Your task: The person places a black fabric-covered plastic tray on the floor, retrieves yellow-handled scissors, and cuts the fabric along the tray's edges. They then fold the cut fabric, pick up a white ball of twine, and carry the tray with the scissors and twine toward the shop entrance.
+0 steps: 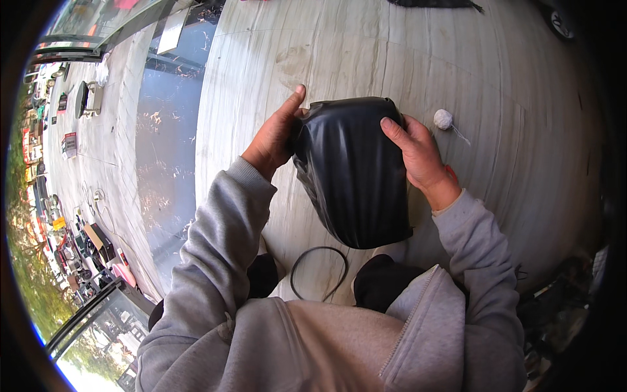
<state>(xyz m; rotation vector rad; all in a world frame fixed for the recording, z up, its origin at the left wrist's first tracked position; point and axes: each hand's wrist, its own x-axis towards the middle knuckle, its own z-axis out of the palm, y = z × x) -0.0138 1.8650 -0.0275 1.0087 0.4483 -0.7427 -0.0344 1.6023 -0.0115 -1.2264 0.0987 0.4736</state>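
A black, leather-like covered piece, shaped like a scooter seat, is held between my two hands above the floor. Its cover wrinkles lengthwise, and a loose fold hangs along the left side. My left hand grips the upper left edge with its thumb raised off the surface; the other fingers are hidden behind it. On the upper right edge, my right hand presses its thumb on top while its fingers go underneath. A thin black loop of cord or rubber lies on the floor between my feet.
A ball of white string with a loose tail lies right of the seat. The floor is streaked pale tile, with a shiny grey strip to the left. Tools and boxes stand farther left. A dark item lies at the far edge.
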